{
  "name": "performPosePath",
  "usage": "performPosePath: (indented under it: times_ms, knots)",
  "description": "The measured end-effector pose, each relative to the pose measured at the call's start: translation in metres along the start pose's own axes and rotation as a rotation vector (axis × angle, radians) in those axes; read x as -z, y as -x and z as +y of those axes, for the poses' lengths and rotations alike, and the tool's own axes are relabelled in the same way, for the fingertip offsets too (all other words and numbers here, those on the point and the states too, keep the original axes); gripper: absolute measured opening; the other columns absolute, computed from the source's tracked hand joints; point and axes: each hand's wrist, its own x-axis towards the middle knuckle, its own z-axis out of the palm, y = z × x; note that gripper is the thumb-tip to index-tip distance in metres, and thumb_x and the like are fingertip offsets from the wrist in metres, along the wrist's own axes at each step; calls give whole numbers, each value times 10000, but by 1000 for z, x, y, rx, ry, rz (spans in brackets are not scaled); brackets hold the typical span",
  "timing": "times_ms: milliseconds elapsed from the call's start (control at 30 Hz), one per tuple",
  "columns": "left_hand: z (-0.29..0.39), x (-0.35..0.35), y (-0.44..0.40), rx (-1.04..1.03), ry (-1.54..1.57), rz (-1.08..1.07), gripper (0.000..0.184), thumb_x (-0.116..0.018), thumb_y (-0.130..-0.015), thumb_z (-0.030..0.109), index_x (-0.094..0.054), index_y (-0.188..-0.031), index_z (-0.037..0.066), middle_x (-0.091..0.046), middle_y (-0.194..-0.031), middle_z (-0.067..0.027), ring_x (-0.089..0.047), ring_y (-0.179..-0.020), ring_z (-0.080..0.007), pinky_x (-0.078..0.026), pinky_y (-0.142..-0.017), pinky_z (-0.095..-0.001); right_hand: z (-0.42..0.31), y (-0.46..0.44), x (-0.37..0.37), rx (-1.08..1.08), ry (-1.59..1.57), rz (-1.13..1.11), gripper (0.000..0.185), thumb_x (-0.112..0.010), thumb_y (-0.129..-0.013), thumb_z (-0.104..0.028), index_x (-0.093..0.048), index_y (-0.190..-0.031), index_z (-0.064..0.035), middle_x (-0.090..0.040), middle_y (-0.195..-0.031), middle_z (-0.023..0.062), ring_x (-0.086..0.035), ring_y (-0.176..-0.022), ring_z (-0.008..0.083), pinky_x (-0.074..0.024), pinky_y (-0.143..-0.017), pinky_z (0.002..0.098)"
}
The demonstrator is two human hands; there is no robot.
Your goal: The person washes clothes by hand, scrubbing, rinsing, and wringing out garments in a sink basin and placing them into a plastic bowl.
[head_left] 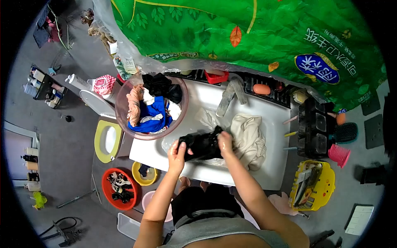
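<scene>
Gripping a black cloth (202,145) at the centre of the frame, I am holding it over the white sink (274,165). My left hand (177,157) is clasping its left end, and my right hand (225,143) is clutching its right end. Just right of it, a cream cloth (249,138) is lying crumpled. The faucet (226,99) is standing above centre, and a clothes-filled tub (120,106) is sitting towards the upper left.

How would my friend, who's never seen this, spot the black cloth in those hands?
Find the big white basin in the middle. Over it, just left of the crumpled cream cloth, is the black cloth. Unlike that pale neighbour or the black clothes in the see-through tub, it's held between the left hand and right hand.
</scene>
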Motion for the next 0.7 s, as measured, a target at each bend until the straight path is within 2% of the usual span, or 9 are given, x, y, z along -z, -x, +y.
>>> performPosePath:
  times_ms: [100, 167, 233, 267, 300, 433, 500, 667, 700]
  knots:
    - [22, -6, 2, -241, -110, 75, 185, -451, -874, 126, -568, -866, -18, -553, -633, -28, -486, -557, -89, -389, -529, -212, -76, 22, 35, -47, -920, 60, 156, -510, -757, -177, -531, -843, -48, -486, -649, 3, -441, -518, 113, -355, -479, 257]
    - [20, -15, 0, -344, -155, 99, 173, -476, -845, 114, -581, -825, -22, -548, -619, -30, -487, -550, -92, -389, -508, -225, -92, 27, 54, 7, -601, 46, 181, -562, -796, -218, -544, -840, -44, -520, -684, 27, -488, -603, 153, -400, -545, 281]
    - [-13, -15, -13, -406, -431, 106, 137, -512, -802, 95, -592, -838, -9, -570, -641, -54, -530, -559, -167, -419, -538, -249, -64, 15, 38, 389, -88, 207, 194, -607, -775, -214, -527, -801, -39, -516, -706, 65, -504, -644, 206, -412, -609, 304]
    - [-35, -15, -21, -424, -597, 123, 133, -535, -786, 98, -596, -849, -1, -573, -682, -74, -538, -600, -213, -428, -570, -276, -50, 15, 34, 600, 331, 301, 219, -624, -762, -200, -537, -840, -14, -554, -811, 122, -530, -763, 266, -418, -701, 356]
    - [-55, -18, -28, -440, -765, 137, 136, -557, -771, 101, -600, -859, 7, -575, -723, -94, -547, -641, -259, -438, -602, -302, -37, 16, 29, 558, 535, 204, 232, -627, -744, -196, -555, -870, -15, -543, -1002, 158, -503, -900, 315, -403, -792, 369]
    - [-167, -13, -51, -321, -1333, 34, 247, -575, -778, 220, -606, -1013, 149, -371, -1292, -149, -385, -1104, -385, -373, -845, -485, 29, 12, -15, 675, 1032, 6, 256, -565, -766, -226, -560, -899, -7, -455, -1174, 156, -408, -1048, 347, -320, -928, 445]
    - [-191, -13, -58, 42, -1408, -165, 333, -518, -808, 290, -539, -1137, 242, -253, -1384, -118, -271, -1203, -408, -272, -930, -554, 53, 6, -30, 543, 987, -113, 308, -522, -791, -234, -535, -982, 8, -418, -1224, 171, -347, -1143, 374, -270, -977, 469]
    - [-220, -3, -92, 126, -1501, -242, 326, -439, -839, 268, -518, -1148, 201, -354, -1319, -121, -325, -1181, -395, -303, -896, -579, 70, -34, -47, 563, 909, -193, 310, -512, -792, -225, -516, -1008, -3, -466, -1156, 216, -406, -1106, 388, -337, -935, 418]
    - [-227, -2, -99, 283, -1424, -281, 327, -440, -837, 272, -524, -1141, 189, -384, -1296, -118, -346, -1168, -385, -313, -894, -564, 75, -41, -49, 558, 886, -206, 295, -515, -788, -223, -527, -988, -6, -482, -1133, 224, -423, -1089, 386, -350, -921, 417]
